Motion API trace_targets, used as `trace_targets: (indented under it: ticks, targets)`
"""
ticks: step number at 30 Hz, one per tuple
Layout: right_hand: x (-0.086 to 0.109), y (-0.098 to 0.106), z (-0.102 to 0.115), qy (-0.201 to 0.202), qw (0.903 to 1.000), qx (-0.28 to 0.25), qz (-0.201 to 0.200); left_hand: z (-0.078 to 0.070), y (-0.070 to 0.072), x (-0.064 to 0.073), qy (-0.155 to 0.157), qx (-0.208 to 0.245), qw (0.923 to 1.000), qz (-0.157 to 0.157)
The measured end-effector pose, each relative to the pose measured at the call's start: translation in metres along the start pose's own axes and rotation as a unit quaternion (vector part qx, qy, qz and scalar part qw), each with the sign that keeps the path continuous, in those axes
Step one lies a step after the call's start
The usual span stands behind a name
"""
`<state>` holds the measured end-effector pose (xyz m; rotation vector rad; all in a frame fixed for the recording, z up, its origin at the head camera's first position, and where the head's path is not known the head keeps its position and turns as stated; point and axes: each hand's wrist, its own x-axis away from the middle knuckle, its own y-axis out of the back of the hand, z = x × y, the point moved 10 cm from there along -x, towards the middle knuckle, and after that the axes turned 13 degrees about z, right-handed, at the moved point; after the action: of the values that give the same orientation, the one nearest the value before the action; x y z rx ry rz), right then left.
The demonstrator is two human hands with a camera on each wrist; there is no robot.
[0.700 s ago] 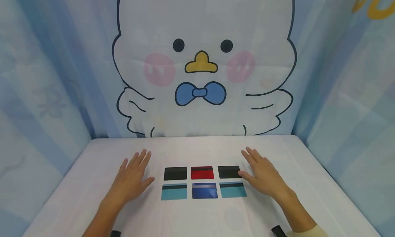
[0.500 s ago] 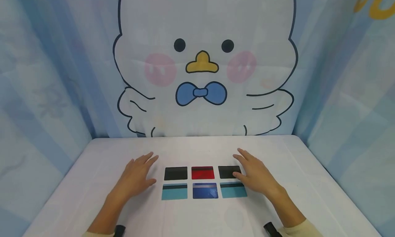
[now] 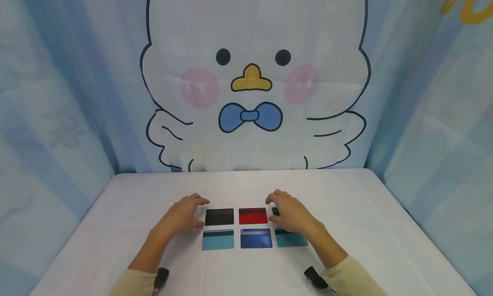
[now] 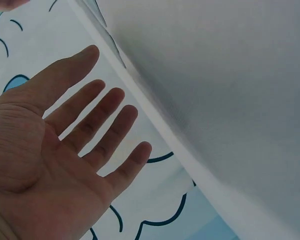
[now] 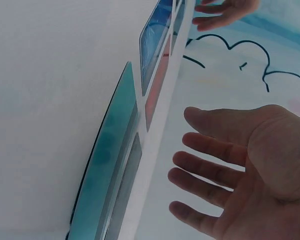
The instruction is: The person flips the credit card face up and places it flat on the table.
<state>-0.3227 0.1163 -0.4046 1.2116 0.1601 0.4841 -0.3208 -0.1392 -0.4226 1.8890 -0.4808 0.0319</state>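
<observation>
Several flat plastic cards lie in two rows on the white table. In the far row are a black card (image 3: 219, 217), a red card (image 3: 253, 216) and a second black card (image 3: 275, 211), mostly hidden by my right hand (image 3: 290, 212). The near row holds a teal card (image 3: 218, 242), a blue card (image 3: 256, 238) and another teal card (image 3: 290, 241). My left hand (image 3: 182, 216) hovers just left of the first black card, thumb near its edge. Both wrist views show spread, fairly straight fingers with nothing held. My right thumb and fingers reach toward the red card's right edge.
A white table (image 3: 246, 274) bears the cards. Behind it hangs a backdrop curtain (image 3: 250, 150) printed with a cartoon bird, and curtains also close off both sides. Black wrist devices (image 3: 316, 278) sit at both sleeves.
Both hands have moved inward toward the cards, the right one from beside the right black card to over it. Their fingers have bent a little more. The cards lie as before.
</observation>
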Motion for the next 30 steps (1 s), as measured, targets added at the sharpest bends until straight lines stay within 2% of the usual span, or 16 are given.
trace_targets:
  ticks: [11, 21, 30]
  targets:
    - [-0.027, -0.012, 0.037, 0.055, 0.9972, -0.028, 0.042, 0.001, -0.001, -0.014, 0.001, 0.028, 0.9993, 0.026]
    - [-0.053, -0.027, 0.063, 0.08, 0.9928, 0.02, 0.087, 0.0, -0.003, -0.026, 0.0, 0.031, 0.9973, 0.066]
    - [-0.07, -0.04, 0.072, 0.072, 0.9892, 0.034, 0.123, -0.004, -0.004, -0.032, 0.01, 0.019, 0.9971, 0.073]
